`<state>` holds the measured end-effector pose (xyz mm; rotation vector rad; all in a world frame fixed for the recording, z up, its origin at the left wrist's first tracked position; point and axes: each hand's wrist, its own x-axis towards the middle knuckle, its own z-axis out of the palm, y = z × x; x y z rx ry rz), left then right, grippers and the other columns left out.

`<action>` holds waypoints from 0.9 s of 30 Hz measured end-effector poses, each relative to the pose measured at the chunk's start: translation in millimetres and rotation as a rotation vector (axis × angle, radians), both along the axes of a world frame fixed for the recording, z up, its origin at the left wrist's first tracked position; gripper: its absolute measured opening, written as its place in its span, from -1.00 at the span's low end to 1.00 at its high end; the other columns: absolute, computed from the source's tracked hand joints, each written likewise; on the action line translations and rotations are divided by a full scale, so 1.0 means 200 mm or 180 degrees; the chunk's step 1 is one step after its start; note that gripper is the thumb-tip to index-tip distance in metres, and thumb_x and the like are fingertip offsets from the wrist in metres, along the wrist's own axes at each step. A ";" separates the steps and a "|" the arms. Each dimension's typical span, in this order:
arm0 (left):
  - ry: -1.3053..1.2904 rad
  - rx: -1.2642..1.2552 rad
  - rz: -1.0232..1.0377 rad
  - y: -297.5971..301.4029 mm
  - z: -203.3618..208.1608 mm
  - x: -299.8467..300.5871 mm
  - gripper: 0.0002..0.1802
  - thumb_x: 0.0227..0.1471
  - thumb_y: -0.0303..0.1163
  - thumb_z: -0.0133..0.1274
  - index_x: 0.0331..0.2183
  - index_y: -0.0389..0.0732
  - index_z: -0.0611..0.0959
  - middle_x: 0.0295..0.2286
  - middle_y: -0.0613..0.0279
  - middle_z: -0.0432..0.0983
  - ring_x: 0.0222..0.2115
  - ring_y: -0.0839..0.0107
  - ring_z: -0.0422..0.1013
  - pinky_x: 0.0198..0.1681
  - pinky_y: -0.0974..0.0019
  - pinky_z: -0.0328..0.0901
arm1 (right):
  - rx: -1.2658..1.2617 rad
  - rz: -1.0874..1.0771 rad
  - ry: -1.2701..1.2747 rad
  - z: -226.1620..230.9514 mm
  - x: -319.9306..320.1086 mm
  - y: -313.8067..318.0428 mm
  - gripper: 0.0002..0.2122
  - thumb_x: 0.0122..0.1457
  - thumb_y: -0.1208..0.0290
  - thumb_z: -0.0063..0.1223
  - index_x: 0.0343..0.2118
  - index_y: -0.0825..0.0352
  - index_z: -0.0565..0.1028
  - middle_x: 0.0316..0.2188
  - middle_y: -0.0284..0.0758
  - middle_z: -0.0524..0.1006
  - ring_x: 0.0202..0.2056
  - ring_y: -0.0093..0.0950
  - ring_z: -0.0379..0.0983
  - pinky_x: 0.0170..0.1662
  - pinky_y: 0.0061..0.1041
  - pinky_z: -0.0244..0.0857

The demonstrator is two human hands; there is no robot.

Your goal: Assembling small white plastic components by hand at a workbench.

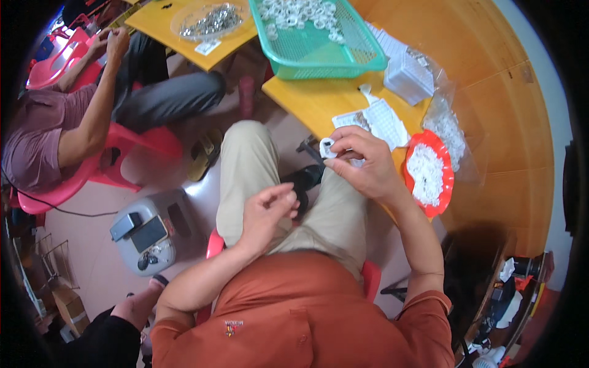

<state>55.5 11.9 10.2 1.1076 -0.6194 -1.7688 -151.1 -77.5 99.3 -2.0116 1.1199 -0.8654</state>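
A small white plastic ring-shaped part [327, 148] with a dark spot in its opening is pinched between the thumb and fingertips of my right hand [366, 161]. That hand is raised over my right thigh, by the table's near edge. Above my lap is my left hand [265, 216], its fingers bent and their tips brought together. Whether anything small lies between them I cannot make out. Many similar white parts [300, 13] fill the far end of a green plastic basket [319, 66]. Tiny white pieces [426, 175] lie heaped in a red scalloped dish [446, 189] beside my right wrist.
The yellow table [294, 101] also bears a white sheet [385, 122], a white plastic box [408, 76] and a clear bag [451, 132]. A clear bowl of metal parts [211, 21] stands far left. A seated person [67, 126] works there. A grey stool [150, 227] holds a phone.
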 end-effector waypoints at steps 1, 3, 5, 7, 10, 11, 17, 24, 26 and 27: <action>0.0096 0.0015 -0.0045 0.00 0.00 0.01 -0.62 0.12 -0.40 0.10 -0.05 -0.38 0.52 -0.30 0.19 0.52 -0.30 0.43 0.50 -0.27 0.43 0.43 | -0.0017 0.0131 -0.0011 -0.04 0.01 0.05 -0.79 -0.02 0.60 0.22 -0.30 0.43 0.47 -0.26 -0.20 0.49 -0.33 -0.46 0.52 -0.28 -0.57 0.44; 0.0304 -0.0044 0.0068 -0.01 0.00 0.00 -0.62 0.12 -0.41 0.10 -0.05 -0.39 0.51 -0.28 0.17 0.53 -0.31 0.49 0.48 -0.26 0.43 0.43 | -0.0031 0.0175 0.0128 -0.07 0.05 0.15 -0.76 -0.02 0.58 0.21 -0.26 0.42 0.46 -0.26 -0.18 0.49 -0.33 -0.42 0.52 -0.27 -0.54 0.44; 0.0537 -0.0092 0.0075 0.01 0.00 0.00 -0.64 0.13 -0.40 0.09 -0.05 -0.36 0.51 -0.27 0.18 0.53 -0.30 0.50 0.48 -0.26 0.44 0.43 | -0.0111 0.0261 0.0428 -0.08 0.08 0.22 -0.70 -0.02 0.52 0.20 -0.19 0.39 0.44 -0.26 -0.14 0.50 -0.33 -0.29 0.52 -0.25 -0.42 0.41; 0.0768 -0.0105 -0.0009 0.01 -0.01 0.01 -0.66 0.14 -0.41 0.08 -0.05 -0.33 0.53 -0.28 0.19 0.54 -0.30 0.51 0.48 -0.25 0.46 0.44 | -0.0107 0.0285 0.0510 -0.08 0.10 0.26 -0.69 -0.02 0.51 0.20 -0.19 0.39 0.43 -0.26 -0.15 0.50 -0.32 -0.28 0.51 -0.24 -0.40 0.40; 0.0867 -0.0166 -0.0058 0.04 0.00 0.01 -0.66 0.13 -0.43 0.09 -0.06 -0.33 0.53 -0.28 0.20 0.55 -0.31 0.52 0.49 -0.25 0.46 0.44 | -0.0202 0.0341 0.0612 -0.09 0.12 0.30 -0.69 -0.03 0.49 0.21 -0.20 0.39 0.43 -0.27 -0.17 0.51 -0.30 -0.26 0.51 -0.23 -0.37 0.39; 0.0868 -0.0175 -0.0057 0.04 0.00 0.01 -0.66 0.13 -0.43 0.09 -0.06 -0.33 0.53 -0.28 0.20 0.55 -0.31 0.52 0.49 -0.25 0.46 0.44 | -0.0254 0.0360 0.0634 -0.09 0.12 0.32 -0.69 -0.03 0.49 0.21 -0.20 0.40 0.43 -0.27 -0.17 0.51 -0.29 -0.26 0.51 -0.23 -0.35 0.39; 0.1141 -0.0134 -0.0250 0.06 -0.02 0.03 -0.70 0.11 -0.48 0.10 -0.10 -0.33 0.55 -0.27 0.18 0.56 -0.34 0.51 0.50 -0.24 0.47 0.45 | -0.0207 0.0299 0.0586 -0.09 0.13 0.37 -0.67 -0.05 0.50 0.24 -0.20 0.40 0.44 -0.27 -0.17 0.51 -0.33 -0.28 0.53 -0.27 -0.39 0.41; 0.1077 -0.0105 -0.0298 0.05 -0.03 0.04 -0.73 0.09 -0.51 0.10 -0.12 -0.31 0.57 -0.29 0.19 0.57 -0.33 0.52 0.50 -0.25 0.47 0.45 | -0.0062 0.0210 0.0369 -0.14 0.12 0.39 -0.66 -0.04 0.51 0.25 -0.17 0.39 0.44 -0.22 -0.18 0.51 -0.37 -0.36 0.54 -0.31 -0.45 0.42; 0.1054 -0.0076 -0.0296 0.05 -0.03 0.03 -0.74 0.09 -0.52 0.10 -0.13 -0.31 0.57 -0.30 0.20 0.57 -0.33 0.52 0.50 -0.25 0.47 0.45 | 0.0070 0.0202 0.0449 -0.14 0.12 0.39 -0.62 -0.09 0.62 0.28 -0.15 0.43 0.44 -0.19 -0.20 0.51 -0.34 -0.45 0.50 -0.22 -0.56 0.43; 0.1021 -0.0100 -0.0283 0.04 -0.03 0.03 -0.75 0.09 -0.52 0.10 -0.14 -0.31 0.58 -0.30 0.20 0.57 -0.33 0.53 0.50 -0.24 0.47 0.45 | 0.0079 0.0202 0.0448 -0.15 0.11 0.39 -0.62 -0.09 0.62 0.28 -0.15 0.43 0.44 -0.19 -0.20 0.51 -0.34 -0.45 0.50 -0.22 -0.56 0.43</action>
